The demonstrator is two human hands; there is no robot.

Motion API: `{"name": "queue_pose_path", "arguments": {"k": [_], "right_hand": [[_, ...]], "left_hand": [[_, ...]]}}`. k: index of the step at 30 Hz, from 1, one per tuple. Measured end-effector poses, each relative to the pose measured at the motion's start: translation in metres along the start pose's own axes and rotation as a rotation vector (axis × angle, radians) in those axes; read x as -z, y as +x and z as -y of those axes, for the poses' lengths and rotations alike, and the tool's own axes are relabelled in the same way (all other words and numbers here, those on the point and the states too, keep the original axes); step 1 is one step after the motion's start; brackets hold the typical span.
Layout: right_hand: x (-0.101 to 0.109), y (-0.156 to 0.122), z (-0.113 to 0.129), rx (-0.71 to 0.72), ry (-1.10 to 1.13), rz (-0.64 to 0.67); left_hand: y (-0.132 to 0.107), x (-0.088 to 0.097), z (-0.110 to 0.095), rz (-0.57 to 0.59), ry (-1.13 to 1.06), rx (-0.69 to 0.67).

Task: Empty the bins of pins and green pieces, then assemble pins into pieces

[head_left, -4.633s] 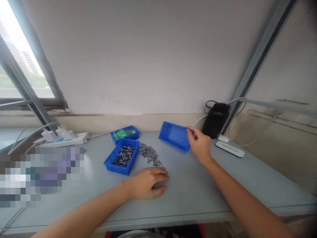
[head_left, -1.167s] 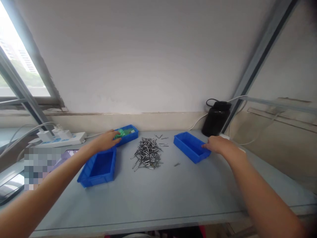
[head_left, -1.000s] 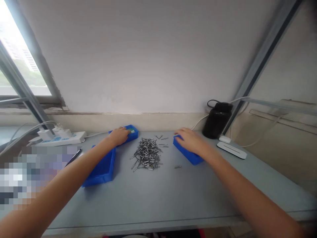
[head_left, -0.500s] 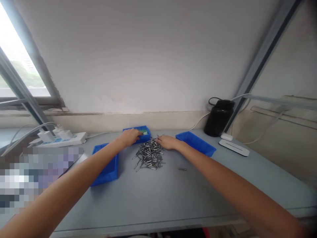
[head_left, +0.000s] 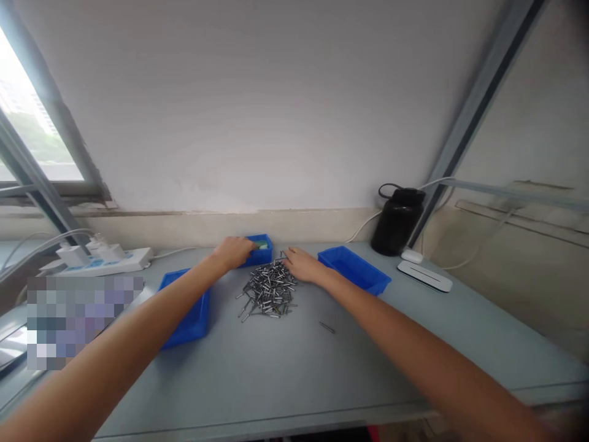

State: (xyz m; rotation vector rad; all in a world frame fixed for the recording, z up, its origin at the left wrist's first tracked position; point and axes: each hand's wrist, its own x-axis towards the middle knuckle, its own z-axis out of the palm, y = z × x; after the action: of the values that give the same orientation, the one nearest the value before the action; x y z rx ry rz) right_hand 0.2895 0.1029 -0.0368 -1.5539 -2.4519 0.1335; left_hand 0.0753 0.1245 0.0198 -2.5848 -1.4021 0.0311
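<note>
My left hand [head_left: 234, 250] is over the left end of a small blue bin [head_left: 258, 261] at the back, fingers curled and largely hidden. Something green and pale [head_left: 261, 245] shows in that bin beside the fingers; whether I hold it is unclear. A heap of thin silver metal pins [head_left: 271, 291], rivet-like, lies on the table in front. At its back right edge, my right hand [head_left: 299, 265] has its fingers pinched on a metal pin [head_left: 282, 255]. One loose pin [head_left: 327, 327] lies apart, to the right and nearer me.
A blue bin [head_left: 196, 322] stands on the left, partly behind my left forearm, and another [head_left: 354, 271] on the right. Farther right are a black bottle [head_left: 398, 222] and a white flat device [head_left: 424, 276]. A power strip [head_left: 124, 263] with plugs sits at the left.
The whole view has shifted a little, so things appear farther left. The loose pin has turned from lying level to slanting and is slightly nearer me. Both hands stay about where they were.
</note>
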Motion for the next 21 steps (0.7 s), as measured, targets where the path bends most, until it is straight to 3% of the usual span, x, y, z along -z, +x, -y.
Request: {"name": "queue_pose_path", "arguments": {"k": [4, 8, 13, 16, 21], "right_hand": [[-0.01, 0.039, -0.003, -0.098, 0.021, 0.003], [-0.012, 0.047, -0.003, -0.098, 0.084, 0.048], [-0.006, 0.018, -0.004, -0.024, 0.155, 0.083], [-0.002, -0.007, 0.001, 0.041, 0.177, 0.096], [0.005, -0.031, 0.007, 0.115, 0.172, 0.054]], "left_hand": [[-0.005, -0.001, -0.002, -0.011, -0.002, 0.03], [-0.002, 0.007, 0.005, 0.009, -0.088, 0.032], [0.0, 0.018, 0.04, -0.05, -0.209, 0.152], [-0.003, 0.012, 0.056, -0.033, -0.256, 0.28], [0.0, -0.004, 0.065, 0.061, -0.411, 0.457]]}}
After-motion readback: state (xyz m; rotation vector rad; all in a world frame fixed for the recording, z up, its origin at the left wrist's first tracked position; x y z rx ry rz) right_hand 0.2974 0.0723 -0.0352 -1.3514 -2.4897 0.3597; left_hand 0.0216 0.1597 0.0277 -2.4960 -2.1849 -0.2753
